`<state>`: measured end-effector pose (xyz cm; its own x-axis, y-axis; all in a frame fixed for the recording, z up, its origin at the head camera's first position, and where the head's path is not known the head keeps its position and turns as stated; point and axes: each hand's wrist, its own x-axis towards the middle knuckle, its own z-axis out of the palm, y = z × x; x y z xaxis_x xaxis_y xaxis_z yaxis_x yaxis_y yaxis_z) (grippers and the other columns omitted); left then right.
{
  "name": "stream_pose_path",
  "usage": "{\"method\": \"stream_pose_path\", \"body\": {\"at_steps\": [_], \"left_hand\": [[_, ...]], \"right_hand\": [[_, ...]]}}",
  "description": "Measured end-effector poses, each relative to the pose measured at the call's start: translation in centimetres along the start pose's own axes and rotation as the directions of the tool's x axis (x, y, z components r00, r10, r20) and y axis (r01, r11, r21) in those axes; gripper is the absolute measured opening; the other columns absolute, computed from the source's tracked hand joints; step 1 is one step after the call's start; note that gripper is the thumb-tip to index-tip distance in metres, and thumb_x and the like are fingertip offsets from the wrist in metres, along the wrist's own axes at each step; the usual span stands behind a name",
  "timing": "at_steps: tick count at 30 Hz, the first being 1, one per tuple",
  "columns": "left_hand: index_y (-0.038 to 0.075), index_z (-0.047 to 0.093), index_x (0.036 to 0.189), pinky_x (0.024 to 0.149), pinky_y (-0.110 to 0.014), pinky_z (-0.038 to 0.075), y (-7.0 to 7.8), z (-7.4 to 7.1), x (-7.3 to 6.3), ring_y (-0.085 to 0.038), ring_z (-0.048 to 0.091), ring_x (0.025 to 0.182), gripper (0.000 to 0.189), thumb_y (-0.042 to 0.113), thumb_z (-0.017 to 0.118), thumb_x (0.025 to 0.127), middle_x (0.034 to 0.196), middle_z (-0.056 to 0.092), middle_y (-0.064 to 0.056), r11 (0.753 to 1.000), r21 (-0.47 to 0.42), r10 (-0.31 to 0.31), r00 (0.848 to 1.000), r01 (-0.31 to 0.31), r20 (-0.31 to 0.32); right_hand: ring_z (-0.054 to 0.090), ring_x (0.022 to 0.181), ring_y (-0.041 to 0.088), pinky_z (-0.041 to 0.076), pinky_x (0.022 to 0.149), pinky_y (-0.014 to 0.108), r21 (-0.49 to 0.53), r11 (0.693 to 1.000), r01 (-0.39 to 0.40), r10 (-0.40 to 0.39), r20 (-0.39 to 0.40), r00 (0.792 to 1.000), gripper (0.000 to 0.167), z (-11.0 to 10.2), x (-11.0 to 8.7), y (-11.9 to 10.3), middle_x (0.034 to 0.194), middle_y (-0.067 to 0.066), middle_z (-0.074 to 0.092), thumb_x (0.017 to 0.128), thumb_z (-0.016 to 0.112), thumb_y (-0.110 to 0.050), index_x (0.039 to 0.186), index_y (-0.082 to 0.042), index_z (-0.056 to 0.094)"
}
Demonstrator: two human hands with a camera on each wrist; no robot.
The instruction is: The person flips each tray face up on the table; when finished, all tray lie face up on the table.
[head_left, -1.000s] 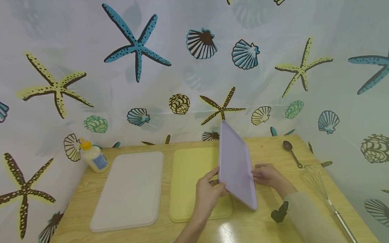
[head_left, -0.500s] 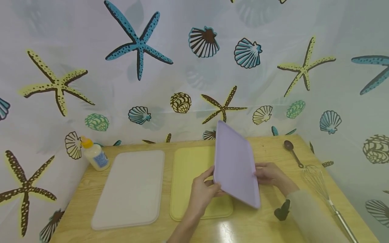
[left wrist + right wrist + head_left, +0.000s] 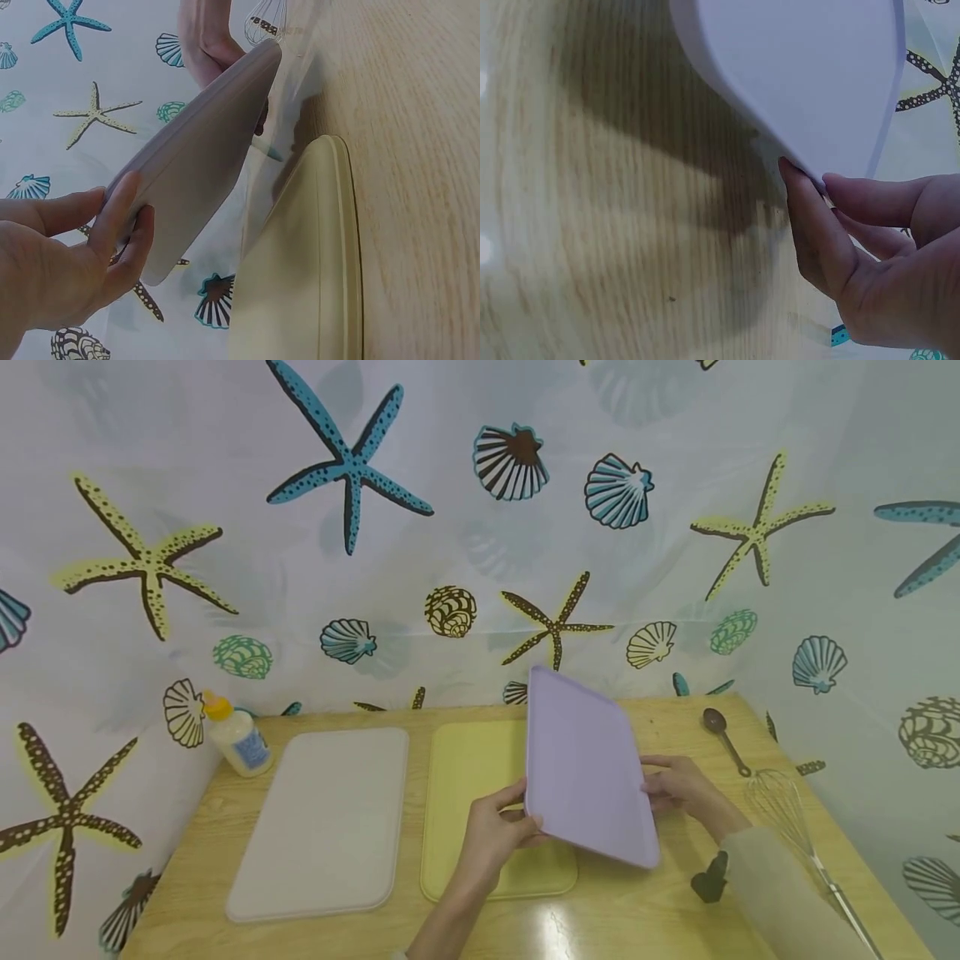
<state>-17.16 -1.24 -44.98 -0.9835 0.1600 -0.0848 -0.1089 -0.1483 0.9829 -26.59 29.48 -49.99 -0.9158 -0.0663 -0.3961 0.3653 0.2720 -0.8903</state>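
Note:
Both hands hold a shallow lilac tray point(image 3: 588, 768) tilted above the table, its left edge raised and its right edge lower. My left hand point(image 3: 491, 835) grips the left edge, thumb on the upper face and fingers beneath, as the left wrist view also shows with the hand point(image 3: 82, 247) on the tray point(image 3: 202, 150). At the opposite edge my right hand point(image 3: 682, 789) pinches the rim; in the right wrist view that hand point(image 3: 885, 255) has thumb and fingers on the tray's rim point(image 3: 742, 97). A yellow tray point(image 3: 472, 802) lies flat, partly hidden under the lilac one.
A white tray point(image 3: 322, 822) lies to the left on the wooden table point(image 3: 420, 935). A glue bottle point(image 3: 243, 743) with an orange cap stands at the back left. Along the right side lie a dark spoon point(image 3: 726, 739) and a wire whisk point(image 3: 813, 852). A patterned curtain point(image 3: 420, 552) hangs behind.
The lilac tray has tipped flatter, its right edge moving right and its upper face turning more into view. Both hands have kept hold, the right hand shifting rightward and the left slightly left.

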Motion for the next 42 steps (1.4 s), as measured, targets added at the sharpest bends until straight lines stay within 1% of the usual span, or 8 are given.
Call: {"method": "stream_pose_path", "body": {"at_steps": [6,12,19,24,27,33,38,42], "left_hand": [[-0.016,0.045,0.131,0.076,-0.033,0.060,-1.0,-0.3,0.2,-0.036,0.067,0.093,0.052,-0.014,0.062,0.082,0.118,0.058,-0.030,1.000,-0.015,-0.026,1.000,0.026,0.014],[-0.018,0.048,0.127,0.076,-0.034,0.060,-2.1,-0.2,0.6,-0.033,0.069,0.087,0.046,-0.011,0.062,0.084,0.113,0.061,-0.027,0.998,-0.033,-0.046,0.999,0.047,0.018],[-0.020,0.051,0.123,0.073,-0.035,0.060,-3.1,0.4,1.2,-0.034,0.070,0.082,0.043,-0.014,0.062,0.082,0.106,0.060,-0.028,0.996,-0.038,-0.076,0.997,0.075,-0.006],[-0.020,0.051,0.122,0.070,-0.033,0.061,-3.9,1.0,1.4,-0.037,0.069,0.084,0.042,-0.015,0.060,0.082,0.105,0.057,-0.028,0.995,-0.046,-0.089,0.996,0.088,-0.017],[-0.021,0.050,0.122,0.071,-0.035,0.061,-4.3,1.3,1.5,-0.036,0.068,0.085,0.040,-0.015,0.059,0.083,0.106,0.055,-0.028,0.995,-0.050,-0.082,0.997,0.082,-0.014],[-0.023,0.048,0.122,0.076,-0.039,0.060,-4.8,1.6,1.8,-0.035,0.067,0.088,0.040,-0.014,0.058,0.084,0.111,0.052,-0.031,0.997,-0.057,-0.057,0.998,0.057,0.012],[-0.023,0.049,0.121,0.075,-0.038,0.060,-5.0,2.3,1.9,-0.035,0.066,0.089,0.041,-0.016,0.059,0.083,0.111,0.052,-0.031,0.996,-0.053,-0.073,0.997,0.074,0.008],[-0.022,0.051,0.121,0.072,-0.035,0.061,-5.3,3.0,2.2,-0.033,0.067,0.086,0.040,-0.017,0.060,0.082,0.107,0.054,-0.029,0.995,-0.030,-0.091,0.996,0.091,-0.001]], "right_hand": [[0.070,0.079,0.021,0.060,0.074,0.040,-0.045,0.999,0.019,-0.019,-0.015,1.000,0.061,-1.1,-0.2,-0.4,0.110,0.028,0.065,0.085,0.059,0.010,0.142,0.011,0.035],[0.069,0.077,0.020,0.061,0.072,0.041,-0.068,0.998,0.003,-0.005,-0.035,0.999,0.062,-2.3,-0.3,-0.8,0.103,0.021,0.068,0.086,0.059,0.010,0.142,0.010,0.035],[0.069,0.083,0.020,0.060,0.075,0.041,-0.095,0.995,0.022,-0.024,-0.026,0.999,0.062,-3.7,-0.3,-0.7,0.107,0.022,0.067,0.087,0.059,0.006,0.143,0.010,0.033],[0.068,0.086,0.019,0.059,0.078,0.042,-0.082,0.996,0.021,-0.022,-0.001,1.000,0.063,-4.6,-0.5,-0.6,0.110,0.020,0.066,0.088,0.060,0.004,0.145,0.009,0.031],[0.067,0.086,0.018,0.059,0.080,0.042,-0.067,0.998,0.005,-0.005,0.001,1.000,0.064,-5.2,-0.3,-0.4,0.107,0.015,0.066,0.089,0.060,0.002,0.146,0.007,0.031],[0.066,0.091,0.018,0.057,0.084,0.043,-0.060,0.998,0.007,-0.006,0.024,1.000,0.066,-6.1,-0.4,-0.2,0.111,0.015,0.064,0.091,0.062,-0.003,0.148,0.004,0.029],[0.064,0.091,0.015,0.057,0.085,0.040,-0.068,0.998,0.018,-0.014,0.048,0.999,0.066,-7.1,-0.6,0.1,0.105,0.008,0.066,0.092,0.060,-0.005,0.149,0.002,0.027],[0.064,0.092,0.015,0.057,0.086,0.040,-0.073,0.997,0.004,-0.001,0.037,0.999,0.066,-7.8,-0.6,0.3,0.108,0.009,0.064,0.092,0.059,-0.004,0.150,0.000,0.027]]}}
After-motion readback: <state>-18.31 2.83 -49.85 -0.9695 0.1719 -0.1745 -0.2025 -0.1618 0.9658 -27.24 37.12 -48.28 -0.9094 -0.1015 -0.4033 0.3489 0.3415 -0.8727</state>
